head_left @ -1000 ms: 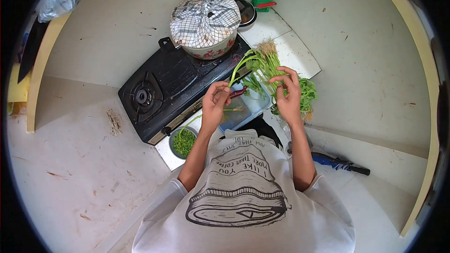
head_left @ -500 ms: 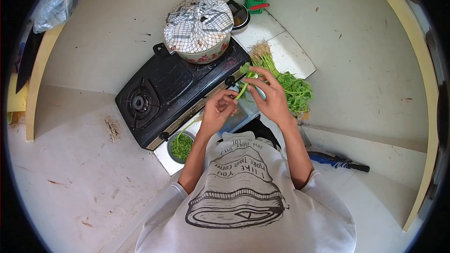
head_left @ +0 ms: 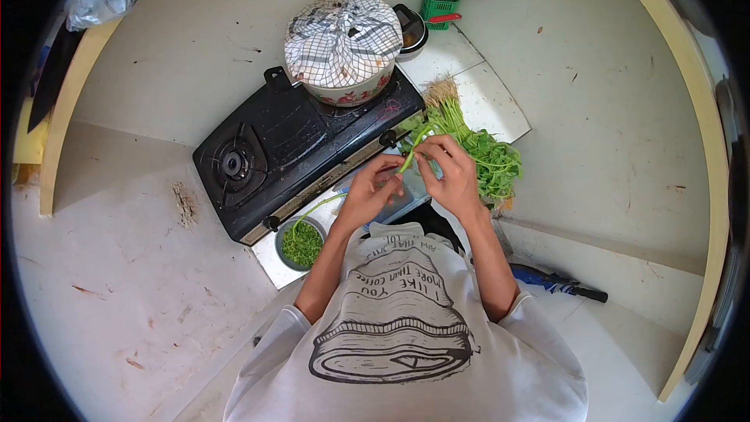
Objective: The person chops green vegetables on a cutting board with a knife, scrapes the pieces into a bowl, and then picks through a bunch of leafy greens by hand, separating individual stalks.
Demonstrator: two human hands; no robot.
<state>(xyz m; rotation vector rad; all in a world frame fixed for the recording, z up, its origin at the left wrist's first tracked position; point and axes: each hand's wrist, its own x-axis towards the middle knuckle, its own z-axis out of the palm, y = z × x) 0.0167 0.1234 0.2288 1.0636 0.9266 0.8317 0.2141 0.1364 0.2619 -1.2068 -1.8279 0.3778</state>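
Note:
Between my two hands is a green vegetable stem (head_left: 418,139), tilted up and to the right. My left hand (head_left: 371,191) pinches its lower end. A little higher, my right hand (head_left: 451,176) grips the same stem with thumb and fingertips. Just right of it lies a bunch of leafy greens (head_left: 494,158) with pale roots at its far end. A grey bowl (head_left: 281,258) left of my left forearm holds small green leaf pieces (head_left: 303,242); a long thin stem (head_left: 316,205) reaches from it toward my left hand. Partly hidden below my hands is a bluish plastic container (head_left: 402,205).
A black two-burner stove (head_left: 293,137) stands ahead, bearing a floral pot (head_left: 351,95) topped with a checked cloth (head_left: 344,39). Behind it are a small lidded pot (head_left: 412,31) and a green basket (head_left: 437,8) of utensils. A blue umbrella (head_left: 547,280) lies at right.
My right hand has come down and closer to my left hand along the stem. The view has shifted slightly. Both hands still hold the stem.

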